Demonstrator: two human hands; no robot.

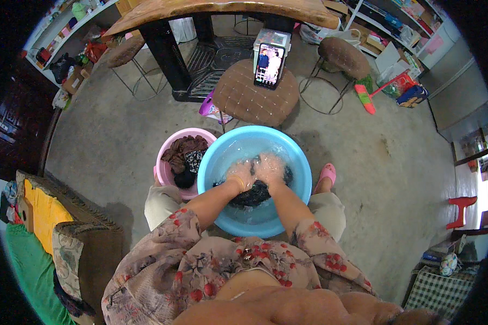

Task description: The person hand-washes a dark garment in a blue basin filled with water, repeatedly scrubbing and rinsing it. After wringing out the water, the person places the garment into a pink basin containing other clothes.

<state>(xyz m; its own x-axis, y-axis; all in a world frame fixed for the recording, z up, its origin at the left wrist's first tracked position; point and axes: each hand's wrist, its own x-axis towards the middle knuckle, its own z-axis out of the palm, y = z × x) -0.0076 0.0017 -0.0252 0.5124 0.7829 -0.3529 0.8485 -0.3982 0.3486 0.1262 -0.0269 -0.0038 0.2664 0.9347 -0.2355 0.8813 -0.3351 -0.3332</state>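
Observation:
A light blue plastic basin [254, 231] of water stands on the floor between my legs. Both my hands are in it, on a dark wet cloth [250, 195]. My left hand [242, 174], with a yellow bangle at the wrist, grips the cloth on the left side. Close beside it, my right hand [270, 166] has hold of the same cloth amid splashing water. Water and blur partly hide the fingers of both hands. Against the blue basin's left side stands a smaller pink basin [162, 162]. It holds brown cloth [187, 150], a black-and-white patterned cloth [195, 160] and a black cloth [184, 178].
Beyond the basin, a brown padded stool [244, 97] bears a propped phone [269, 67] with its screen lit. A purple packet [208, 106] lies by the stool. A wooden table [227, 7] stands behind. To the left is a sofa [89, 252]; a red-and-green broom [365, 95] lies far right.

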